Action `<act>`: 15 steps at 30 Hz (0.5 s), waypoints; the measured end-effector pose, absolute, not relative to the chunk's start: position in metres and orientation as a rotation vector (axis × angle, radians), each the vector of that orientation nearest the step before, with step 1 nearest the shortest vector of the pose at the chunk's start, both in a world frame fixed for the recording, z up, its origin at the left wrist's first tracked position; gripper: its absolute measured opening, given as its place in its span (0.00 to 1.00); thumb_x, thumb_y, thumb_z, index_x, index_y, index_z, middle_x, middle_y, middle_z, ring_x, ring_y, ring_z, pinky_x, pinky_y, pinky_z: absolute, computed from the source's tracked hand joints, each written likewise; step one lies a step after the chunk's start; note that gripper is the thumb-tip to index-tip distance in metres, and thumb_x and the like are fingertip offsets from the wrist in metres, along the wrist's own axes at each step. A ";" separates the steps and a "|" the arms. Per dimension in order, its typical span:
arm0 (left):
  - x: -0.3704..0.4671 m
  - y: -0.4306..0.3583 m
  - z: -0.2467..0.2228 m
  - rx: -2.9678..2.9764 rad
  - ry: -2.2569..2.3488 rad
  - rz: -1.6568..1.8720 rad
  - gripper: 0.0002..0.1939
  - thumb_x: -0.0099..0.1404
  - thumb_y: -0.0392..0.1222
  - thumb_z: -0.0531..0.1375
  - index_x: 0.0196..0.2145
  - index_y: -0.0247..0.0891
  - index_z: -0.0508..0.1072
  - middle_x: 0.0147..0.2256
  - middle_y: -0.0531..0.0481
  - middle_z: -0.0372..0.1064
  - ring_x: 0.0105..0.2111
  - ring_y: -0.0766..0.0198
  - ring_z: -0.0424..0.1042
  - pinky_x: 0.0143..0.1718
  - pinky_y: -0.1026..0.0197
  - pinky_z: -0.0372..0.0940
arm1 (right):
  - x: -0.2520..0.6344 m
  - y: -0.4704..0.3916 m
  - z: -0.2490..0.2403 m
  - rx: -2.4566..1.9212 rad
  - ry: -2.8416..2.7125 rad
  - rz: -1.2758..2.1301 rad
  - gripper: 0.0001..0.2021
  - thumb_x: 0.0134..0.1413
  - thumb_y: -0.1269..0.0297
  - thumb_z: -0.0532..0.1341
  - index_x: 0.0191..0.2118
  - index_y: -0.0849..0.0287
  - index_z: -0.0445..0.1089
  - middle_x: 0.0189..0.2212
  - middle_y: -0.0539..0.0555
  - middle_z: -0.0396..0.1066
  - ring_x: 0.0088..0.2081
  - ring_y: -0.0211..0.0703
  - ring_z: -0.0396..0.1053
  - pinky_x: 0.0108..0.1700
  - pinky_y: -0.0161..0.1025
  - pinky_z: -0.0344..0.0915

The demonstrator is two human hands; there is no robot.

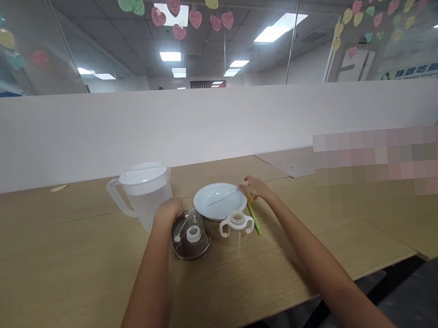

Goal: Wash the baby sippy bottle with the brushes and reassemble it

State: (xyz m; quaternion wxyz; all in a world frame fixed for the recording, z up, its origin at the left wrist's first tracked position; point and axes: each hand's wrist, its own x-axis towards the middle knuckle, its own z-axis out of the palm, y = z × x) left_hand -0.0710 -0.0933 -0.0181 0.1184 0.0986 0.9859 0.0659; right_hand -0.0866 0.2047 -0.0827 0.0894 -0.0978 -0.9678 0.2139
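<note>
My left hand (170,208) is at the upper left edge of a dark metal tray (191,252); its fingers are mostly hidden. On the tray lie a small clear cup (194,217), a white bottle cap (193,233) and a small white spoon (178,236). My right hand (254,186) is at the right rim of a white plate (219,212), near the top of a green-handled brush (254,219). A thin rod (223,197) runs from its fingers across the plate. In front stands a clear bottle with two white handles (237,226), without a lid.
A large white lidded pitcher (148,197) stands on the wooden table (79,271), left of the tray. A flat pale piece (59,188) lies at the far left by the white wall (201,125). The table's front edge is at the lower right.
</note>
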 end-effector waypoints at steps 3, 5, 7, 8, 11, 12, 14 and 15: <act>-0.082 -0.091 -0.036 0.217 2.756 0.186 0.04 0.49 0.34 0.58 0.20 0.30 0.69 0.21 0.41 0.69 0.22 0.61 0.67 0.26 0.63 0.63 | -0.101 0.192 -0.085 -0.288 -2.952 0.565 0.19 0.50 0.60 0.59 0.46 0.66 0.67 0.37 0.61 0.71 0.31 0.42 0.70 0.28 0.31 0.62; -0.086 -0.089 -0.042 0.219 2.723 0.197 0.07 0.51 0.37 0.57 0.20 0.30 0.69 0.21 0.41 0.69 0.22 0.63 0.67 0.26 0.64 0.63 | -0.106 0.185 -0.085 -0.301 -2.971 0.502 0.13 0.47 0.66 0.62 0.39 0.66 0.71 0.33 0.61 0.72 0.33 0.45 0.71 0.31 0.33 0.64; -0.089 -0.088 -0.044 0.245 2.704 0.213 0.08 0.52 0.37 0.56 0.20 0.30 0.68 0.22 0.42 0.69 0.23 0.63 0.68 0.27 0.64 0.64 | -0.107 0.180 -0.083 -0.331 -2.957 0.436 0.10 0.44 0.69 0.63 0.36 0.66 0.72 0.34 0.63 0.72 0.38 0.49 0.70 0.36 0.36 0.65; -0.090 -0.088 -0.045 0.265 2.696 0.218 0.08 0.52 0.37 0.55 0.20 0.31 0.68 0.22 0.42 0.69 0.23 0.63 0.67 0.27 0.64 0.64 | -0.107 0.179 -0.081 -0.345 -2.943 0.411 0.10 0.43 0.70 0.63 0.35 0.66 0.72 0.36 0.64 0.71 0.40 0.51 0.70 0.37 0.38 0.65; -0.092 -0.088 -0.046 0.327 2.693 0.198 0.07 0.49 0.35 0.56 0.16 0.32 0.67 0.19 0.46 0.67 0.23 0.64 0.66 0.30 0.63 0.64 | -0.106 0.176 -0.073 -0.375 -2.905 0.388 0.09 0.41 0.74 0.64 0.34 0.67 0.72 0.37 0.66 0.70 0.42 0.54 0.69 0.40 0.42 0.65; -0.093 -0.089 -0.046 0.338 2.699 0.182 0.08 0.49 0.35 0.56 0.15 0.32 0.66 0.17 0.47 0.65 0.22 0.64 0.65 0.31 0.62 0.64 | -0.105 0.175 -0.070 -0.376 -2.892 0.399 0.09 0.41 0.75 0.64 0.33 0.67 0.72 0.37 0.67 0.70 0.42 0.55 0.68 0.40 0.42 0.65; -0.094 -0.089 -0.047 0.336 2.710 0.146 0.09 0.48 0.34 0.55 0.12 0.33 0.64 0.15 0.48 0.61 0.22 0.63 0.64 0.32 0.60 0.63 | -0.103 0.174 -0.064 -0.348 -2.866 0.456 0.08 0.40 0.76 0.63 0.32 0.67 0.72 0.36 0.66 0.71 0.41 0.54 0.69 0.39 0.42 0.65; -0.094 -0.089 -0.048 0.329 2.713 0.132 0.10 0.48 0.33 0.55 0.12 0.33 0.63 0.14 0.48 0.60 0.22 0.63 0.64 0.32 0.60 0.63 | -0.102 0.173 -0.061 -0.314 -2.855 0.508 0.07 0.41 0.76 0.63 0.32 0.66 0.72 0.35 0.64 0.71 0.40 0.52 0.69 0.38 0.40 0.65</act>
